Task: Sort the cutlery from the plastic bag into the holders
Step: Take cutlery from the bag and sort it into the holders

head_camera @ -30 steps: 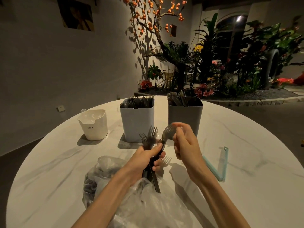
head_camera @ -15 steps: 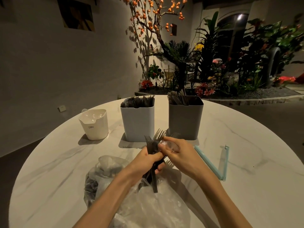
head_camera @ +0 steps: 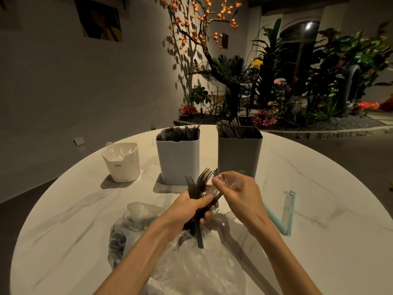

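1. Change noted: a second ago the right hand (head_camera: 240, 192) held a clear spoon (head_camera: 228, 180) up by the grey holder (head_camera: 239, 155). It has since come down and inward, and now sits just right of the fork bundle (head_camera: 198, 188). The spoon has not gone into any holder.
2. Judgement: sorting is under way. The right hand seems to be drawing another clear piece out of the bundle rather than placing the spoon.
3. Left hand (head_camera: 191, 207): fingers curled round the dark fork handles, thumb across the front. Tines point up and fan apart above the fist; one handle sticks out below, over the plastic bag (head_camera: 187, 269).
4. Right hand: thumb and fingertips pinch at clear plastic beside the tines. The spoon bowl shows against the curled fingers; how many pieces are held I cannot tell.
5. White holder (head_camera: 178, 160) carries dark forks. The grey holder carries dark pieces, type unclear. The small cream holder (head_camera: 122, 165), left of both, shows clear spoons inside.
6. The bag lies crumpled on the table (head_camera: 319, 262), nearest the person, with dark cutlery inside.
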`<state>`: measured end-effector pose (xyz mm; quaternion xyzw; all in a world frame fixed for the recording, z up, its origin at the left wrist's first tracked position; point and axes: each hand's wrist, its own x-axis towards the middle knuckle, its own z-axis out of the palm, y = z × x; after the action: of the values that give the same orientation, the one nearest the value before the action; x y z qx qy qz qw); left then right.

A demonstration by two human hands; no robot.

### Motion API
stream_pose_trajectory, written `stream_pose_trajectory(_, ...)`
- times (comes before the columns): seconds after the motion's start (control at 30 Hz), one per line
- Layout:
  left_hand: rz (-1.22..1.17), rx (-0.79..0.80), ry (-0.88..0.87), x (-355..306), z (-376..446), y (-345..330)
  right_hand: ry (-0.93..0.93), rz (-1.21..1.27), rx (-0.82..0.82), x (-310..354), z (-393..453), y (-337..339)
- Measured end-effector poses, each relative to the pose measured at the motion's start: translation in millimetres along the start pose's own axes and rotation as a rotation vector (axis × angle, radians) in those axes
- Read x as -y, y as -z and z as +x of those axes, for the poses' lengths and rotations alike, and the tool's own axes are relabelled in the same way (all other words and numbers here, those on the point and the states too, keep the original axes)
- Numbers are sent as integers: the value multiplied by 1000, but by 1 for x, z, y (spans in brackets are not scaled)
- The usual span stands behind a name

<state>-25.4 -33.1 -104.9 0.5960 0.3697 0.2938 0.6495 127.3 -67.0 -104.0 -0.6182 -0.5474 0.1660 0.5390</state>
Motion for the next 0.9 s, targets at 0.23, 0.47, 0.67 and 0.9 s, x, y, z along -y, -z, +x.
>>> stream_pose_trajectory(0.23,7,-19,31,5,6,6,-15,61,-116,-1,3,4)
stream_pose_trajectory(0.47,-96,-40,74,4,8,7,-49,66,-204,0,6,4)
stream_pose_trajectory(0.67,-257,14,95,1,8,7,-106,79,-152,-3,7,3)
stream_pose_trajectory(0.9,-393,-7,155,5,15,15,-210,278,-16,2,6,6)
